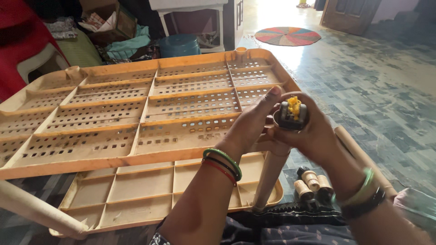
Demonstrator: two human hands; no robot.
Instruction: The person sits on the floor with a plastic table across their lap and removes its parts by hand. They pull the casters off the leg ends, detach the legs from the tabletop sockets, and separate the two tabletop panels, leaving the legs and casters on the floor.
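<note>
Fingers of both hands close around a small grey caster wheel with a yellow plastic hub (pixel 290 114), pressed at the open top of a cream plastic tube leg (pixel 271 174) beside the near right corner of the orange perforated plastic shelf panel (pixel 136 113). The left hand (pixel 254 124) clamps it from the shelf side, thumb raised; the right hand (pixel 313 134) cups it from the far side. It looks light, rigid and small (easy to fumble), best pinched by its housing sides.
</note>
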